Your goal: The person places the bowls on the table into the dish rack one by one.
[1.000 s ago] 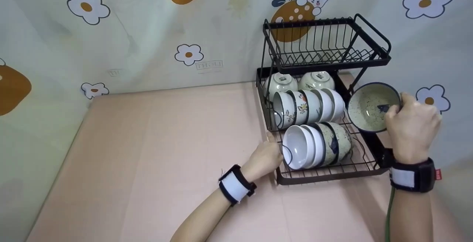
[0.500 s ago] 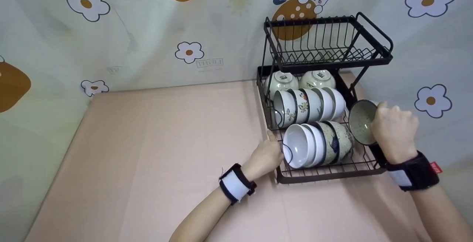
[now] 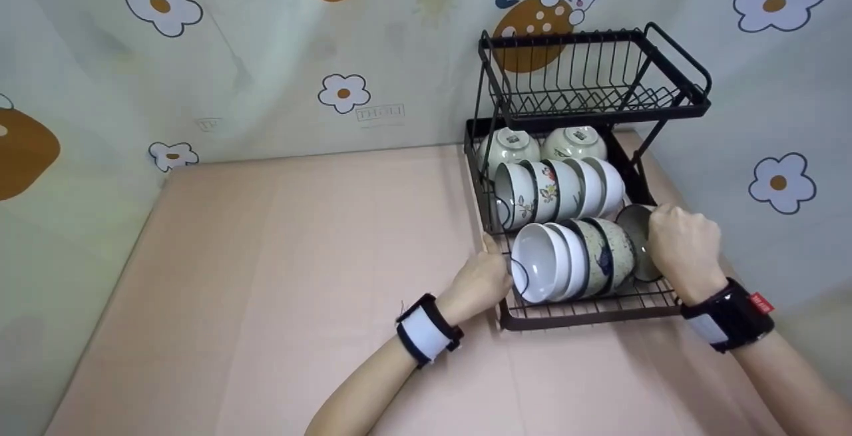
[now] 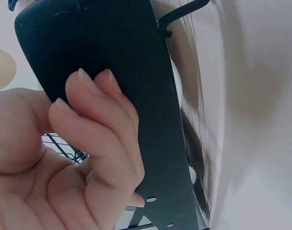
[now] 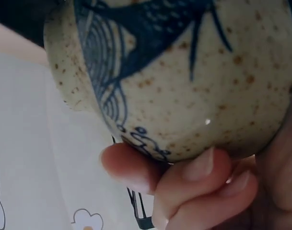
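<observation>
At the right side of a black two-tier dish rack (image 3: 572, 321), my right hand (image 3: 685, 246) holds a speckled bowl (image 3: 638, 236) tilted on its side. Its blue-painted outside fills the right wrist view, where fingertips (image 5: 201, 165) curl at the bowl's rim. Close to its left stands the front row: white bowls (image 3: 534, 263) and matching speckled bowls (image 3: 619, 256), nested on edge. My left hand (image 3: 478, 284) grips the left side of the rack's lower tier. In the left wrist view its fingers (image 4: 112, 129) bend against the rack's dark side panel (image 4: 157, 134).
Behind the front row stand several bowls (image 3: 569, 190) on edge, some with flowers. Two upside-down bowls (image 3: 511, 146) sit at the back. The rack's upper tier (image 3: 599, 113) overhangs them. A patterned sheet (image 3: 266, 56) backs the pink tabletop (image 3: 299, 276).
My right hand has moved left and down with the speckled bowl, turning its opening leftward and bringing it beside the front row. My left hand has stayed on the rack.
</observation>
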Available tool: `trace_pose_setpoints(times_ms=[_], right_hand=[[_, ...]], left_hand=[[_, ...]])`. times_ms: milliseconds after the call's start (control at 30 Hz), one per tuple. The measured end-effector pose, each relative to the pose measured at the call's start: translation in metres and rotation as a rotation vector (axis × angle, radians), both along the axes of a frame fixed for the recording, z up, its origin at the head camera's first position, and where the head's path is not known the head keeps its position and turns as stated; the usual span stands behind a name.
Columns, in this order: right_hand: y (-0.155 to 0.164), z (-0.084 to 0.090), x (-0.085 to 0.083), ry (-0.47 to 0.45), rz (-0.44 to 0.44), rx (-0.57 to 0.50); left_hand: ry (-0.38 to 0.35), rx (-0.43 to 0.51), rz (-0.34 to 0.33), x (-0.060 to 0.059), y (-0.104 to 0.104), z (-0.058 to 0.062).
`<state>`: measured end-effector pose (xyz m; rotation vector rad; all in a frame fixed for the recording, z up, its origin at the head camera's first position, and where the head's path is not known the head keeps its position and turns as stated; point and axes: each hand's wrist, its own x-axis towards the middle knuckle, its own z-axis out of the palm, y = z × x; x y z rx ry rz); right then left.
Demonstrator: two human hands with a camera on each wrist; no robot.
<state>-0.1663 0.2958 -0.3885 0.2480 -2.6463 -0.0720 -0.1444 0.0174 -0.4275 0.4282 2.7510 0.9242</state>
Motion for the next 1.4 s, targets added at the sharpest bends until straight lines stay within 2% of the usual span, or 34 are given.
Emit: trace_pose_setpoints(times_ms=[367, 800, 1033, 1233, 1400], right_hand=[[-0.005, -0.002, 0.004, -0.047, 0.013, -0.001], [-0.005, -0.009, 0.004, 0.01, 0.081, -0.016], [-0.003, -0.007, 0.002, -0.005, 0.117, -0.074], [0.001, -0.002, 0.001, -0.084, 0.129, -0.137], [0.003, -0.004, 0.001, -0.077, 0.13, -0.173]], left_hand=[[-0.005, 0.002, 0.004, -0.001, 0.001, -0.001], [-0.044, 0.024, 0.014, -0.001, 0.002, 0.0], [0.005, 0.0, -0.023, -0.001, -0.001, -0.001], [-0.028, 0.014, -0.01, -0.002, 0.0, -0.001], [-0.047, 0.014, -0.002, -0.002, 0.001, -0.001]])
